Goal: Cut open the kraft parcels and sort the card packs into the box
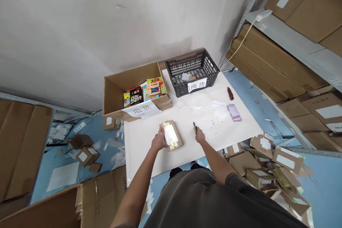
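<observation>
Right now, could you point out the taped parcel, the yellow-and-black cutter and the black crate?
Taped parcel (171,135): head view, middle of its top face.
Yellow-and-black cutter (195,128): head view, middle of its visible body.
Black crate (182,89): head view, front wall, towards its left end.

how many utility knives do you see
2: a yellow-and-black utility knife in the right hand, and a red-and-black utility knife on the table, near its right edge. Others could be hidden.

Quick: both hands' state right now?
Left hand: touching the left side of the taped box; whether it grips can't be told.
Right hand: closed, holding the yellow-and-black cutter.
</observation>
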Available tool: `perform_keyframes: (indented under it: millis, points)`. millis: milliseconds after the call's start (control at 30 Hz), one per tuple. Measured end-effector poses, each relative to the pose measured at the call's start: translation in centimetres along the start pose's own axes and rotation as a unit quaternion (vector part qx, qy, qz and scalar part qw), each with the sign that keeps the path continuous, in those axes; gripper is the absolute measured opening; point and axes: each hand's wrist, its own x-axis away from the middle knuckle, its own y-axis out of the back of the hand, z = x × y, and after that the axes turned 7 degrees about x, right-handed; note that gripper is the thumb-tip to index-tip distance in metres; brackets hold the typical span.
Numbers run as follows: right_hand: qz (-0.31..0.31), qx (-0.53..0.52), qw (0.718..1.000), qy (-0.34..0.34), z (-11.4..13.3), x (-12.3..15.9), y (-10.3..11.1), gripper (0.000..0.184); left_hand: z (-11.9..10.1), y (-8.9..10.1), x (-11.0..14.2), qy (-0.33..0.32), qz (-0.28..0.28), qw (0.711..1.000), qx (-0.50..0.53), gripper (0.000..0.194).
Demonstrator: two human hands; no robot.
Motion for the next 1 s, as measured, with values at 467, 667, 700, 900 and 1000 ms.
perform_keyframes:
  millis: [467, 667, 700, 900, 1000]
  points:
    - [0.073, 0.162, 0.958, 0.227, 19.2, 6.4, 1.2, 0.059, -1.8, -1.0, -0.3, 0.007, -0.002, 0.999, -0.033, 0.144]
    - [0.090, 0.317, 0.929, 0.170, 23.3, 7.5, -0.3, 0.062, -3.4, -0.3, 0.3, 0.011, 0.031, 0.996, -0.083, 0.145]
    - [0.091, 0.330, 0.925, 0.163, 23.7, 7.4, -0.3, 0.063, -3.3, -0.2, 0.3, 0.004, 0.035, 0.996, -0.083, 0.144]
    - [0.150, 0.398, 0.895, 0.139, 25.9, 6.3, 0.0, 0.076, -1.9, 0.2, 0.4, -0.041, 0.036, 0.996, -0.077, 0.136]
    - [0.172, 0.419, 0.883, 0.125, 27.0, 6.1, -0.2, 0.079, -1.4, 0.1, 0.4, -0.042, 0.026, 0.996, -0.068, 0.136]
